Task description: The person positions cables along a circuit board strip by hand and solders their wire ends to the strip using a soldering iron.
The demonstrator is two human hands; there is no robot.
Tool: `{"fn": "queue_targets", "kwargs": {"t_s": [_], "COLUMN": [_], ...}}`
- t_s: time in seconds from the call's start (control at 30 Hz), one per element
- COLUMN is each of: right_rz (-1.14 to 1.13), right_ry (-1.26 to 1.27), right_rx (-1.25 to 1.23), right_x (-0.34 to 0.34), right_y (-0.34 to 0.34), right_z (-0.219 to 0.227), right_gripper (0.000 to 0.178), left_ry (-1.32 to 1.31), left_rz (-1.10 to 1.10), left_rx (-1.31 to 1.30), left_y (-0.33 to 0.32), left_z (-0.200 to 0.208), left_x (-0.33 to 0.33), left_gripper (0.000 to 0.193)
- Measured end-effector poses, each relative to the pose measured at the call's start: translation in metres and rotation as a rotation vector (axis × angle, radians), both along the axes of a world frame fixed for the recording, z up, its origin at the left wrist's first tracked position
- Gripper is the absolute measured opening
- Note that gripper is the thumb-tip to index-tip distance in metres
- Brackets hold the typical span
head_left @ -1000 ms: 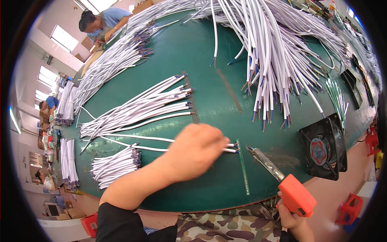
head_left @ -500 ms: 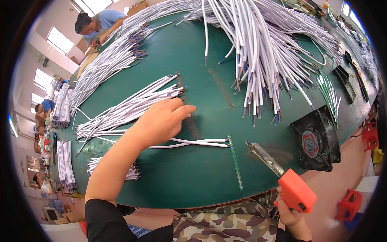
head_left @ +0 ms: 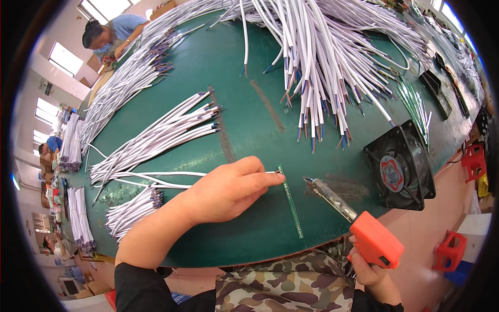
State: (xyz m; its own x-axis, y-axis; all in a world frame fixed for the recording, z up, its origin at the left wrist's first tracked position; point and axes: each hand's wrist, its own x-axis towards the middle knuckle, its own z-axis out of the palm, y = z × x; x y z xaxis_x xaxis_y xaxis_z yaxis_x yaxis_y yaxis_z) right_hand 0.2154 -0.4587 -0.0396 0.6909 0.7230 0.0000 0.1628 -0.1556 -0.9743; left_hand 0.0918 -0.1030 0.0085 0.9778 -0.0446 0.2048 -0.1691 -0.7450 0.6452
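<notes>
My right hand [head_left: 368,268] grips the orange-red handle of a soldering iron [head_left: 332,197]. Its dark tip points up and left, a short way right of a narrow green circuit board strip [head_left: 292,210]. My left hand [head_left: 228,190] is at the strip's far end, its index fingertip over the solder joint area. Beneath that hand run white cables [head_left: 182,174]; one end shows just past the fingers, against the strip. The fingers are closed around the cable ends, though their underside is hidden.
A bundle of white cables [head_left: 156,135] lies left, a shorter one [head_left: 135,208] nearer me. A large cable heap [head_left: 322,67] fills the far side. At right stand a black fan [head_left: 397,166], green strips [head_left: 414,109] and a black holder [head_left: 435,93]. Another person [head_left: 114,36] sits far left.
My left hand has moved right and nearer, from beside the cable bundle to the cable ends at the strip. The soldering iron stays in my right hand. The whole view has shifted slightly.
</notes>
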Motion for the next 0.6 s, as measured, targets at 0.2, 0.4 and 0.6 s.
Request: {"fn": "queue_targets", "kwargs": {"t_s": [0.2,0.4,0.6], "right_rz": [0.050,0.031,0.116], "right_ry": [-0.079,-0.042,-0.121], "right_rx": [0.008,0.011,0.029], "right_x": [0.001,0.000,0.005], "right_y": [0.004,0.014,0.016], "right_z": [-0.004,0.000,-0.003], "right_gripper": [0.015,0.017,0.021], "left_ry": [0.017,-0.136,-0.195], "left_rz": [0.131,0.046,0.028], "left_rx": [0.099,0.322,0.457], "left_y": [-0.015,-0.016,-0.017], "left_z": [-0.008,-0.016,-0.021], "left_x": [0.000,0.000,0.001], "left_gripper": [0.038,0.032,0.030]}}
